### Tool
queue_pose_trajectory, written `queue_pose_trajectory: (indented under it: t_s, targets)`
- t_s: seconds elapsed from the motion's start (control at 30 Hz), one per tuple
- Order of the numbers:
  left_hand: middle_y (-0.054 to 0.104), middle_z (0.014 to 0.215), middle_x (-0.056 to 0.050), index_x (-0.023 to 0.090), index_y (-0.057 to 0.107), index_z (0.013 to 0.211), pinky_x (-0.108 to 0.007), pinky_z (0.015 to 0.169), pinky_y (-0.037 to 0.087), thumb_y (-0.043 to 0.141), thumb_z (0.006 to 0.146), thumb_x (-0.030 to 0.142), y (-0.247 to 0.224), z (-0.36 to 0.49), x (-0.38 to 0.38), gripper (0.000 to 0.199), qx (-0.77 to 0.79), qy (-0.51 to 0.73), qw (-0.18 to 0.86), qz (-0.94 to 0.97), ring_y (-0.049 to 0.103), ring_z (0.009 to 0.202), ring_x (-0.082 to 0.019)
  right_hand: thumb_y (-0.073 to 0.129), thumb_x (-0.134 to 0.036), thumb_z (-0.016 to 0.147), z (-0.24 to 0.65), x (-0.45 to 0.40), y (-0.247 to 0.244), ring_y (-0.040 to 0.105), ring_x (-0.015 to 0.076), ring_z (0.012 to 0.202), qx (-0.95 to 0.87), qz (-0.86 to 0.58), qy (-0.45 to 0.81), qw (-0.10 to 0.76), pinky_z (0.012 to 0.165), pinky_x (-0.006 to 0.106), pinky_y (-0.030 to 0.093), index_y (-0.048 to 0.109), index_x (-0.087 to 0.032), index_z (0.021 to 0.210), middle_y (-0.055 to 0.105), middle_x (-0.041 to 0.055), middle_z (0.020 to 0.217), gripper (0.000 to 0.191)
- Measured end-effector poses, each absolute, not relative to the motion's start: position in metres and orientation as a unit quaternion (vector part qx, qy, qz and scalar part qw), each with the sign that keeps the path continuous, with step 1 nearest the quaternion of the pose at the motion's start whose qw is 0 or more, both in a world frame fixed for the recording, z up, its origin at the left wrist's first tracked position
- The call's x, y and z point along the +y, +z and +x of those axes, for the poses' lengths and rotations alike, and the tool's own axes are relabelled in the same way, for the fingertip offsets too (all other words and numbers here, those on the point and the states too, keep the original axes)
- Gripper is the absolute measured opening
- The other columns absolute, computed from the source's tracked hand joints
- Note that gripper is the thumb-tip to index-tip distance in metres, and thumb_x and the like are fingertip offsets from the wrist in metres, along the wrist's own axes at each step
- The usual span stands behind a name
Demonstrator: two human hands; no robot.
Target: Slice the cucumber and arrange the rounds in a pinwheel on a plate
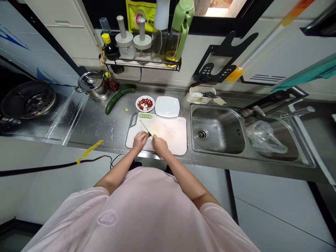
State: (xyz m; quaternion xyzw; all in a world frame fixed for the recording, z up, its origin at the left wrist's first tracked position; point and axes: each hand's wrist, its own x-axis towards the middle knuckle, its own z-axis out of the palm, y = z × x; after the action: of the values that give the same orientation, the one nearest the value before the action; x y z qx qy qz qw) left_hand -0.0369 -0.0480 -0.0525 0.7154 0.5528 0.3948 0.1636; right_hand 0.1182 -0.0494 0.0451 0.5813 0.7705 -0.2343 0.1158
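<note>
My right hand [160, 145] is closed round the handle of a kitchen knife [145, 126], whose narrow blade slants up and left over the cutting board [178, 140]. The fingers of my left hand [140, 141] pinch a small dark green piece of cucumber [149, 134] close beside the blade; most of the piece is hidden. Along the board's top left edge lies a row of pale green cucumber slices [145, 116]. A whole cucumber [117, 99] rests on the counter behind and to the left, with a cut-off slice [126, 109] near it.
Behind the board stand a plate of chopped red pieces [145, 104] and a white square plate [167, 106]. To the right is a double sink [217, 150] with a plastic bag [265, 136]. A lidded pot [91, 85] and a wok [27, 98] are left. A bottle rack [147, 64] hangs above.
</note>
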Motion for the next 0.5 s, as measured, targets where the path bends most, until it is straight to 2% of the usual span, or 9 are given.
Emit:
queue_pose_trajectory:
  t_s: [0.5]
  targets:
    - [0.063, 0.093, -0.005, 0.022, 0.066, 0.095, -0.032, 0.084, 0.048, 0.049, 0.088, 0.026, -0.055, -0.037, -0.048, 0.018, 0.557, 0.402, 0.169, 0.707, 0.059, 0.091, -0.016, 0.029, -0.028, 0.097, 0.146, -0.075, 0.039, 0.062, 0.0223, 0.085, 0.767, 0.581, -0.243, 0.122, 0.069, 0.028, 0.038, 0.044, -0.018, 0.109, 0.065, 0.0104, 0.092, 0.022]
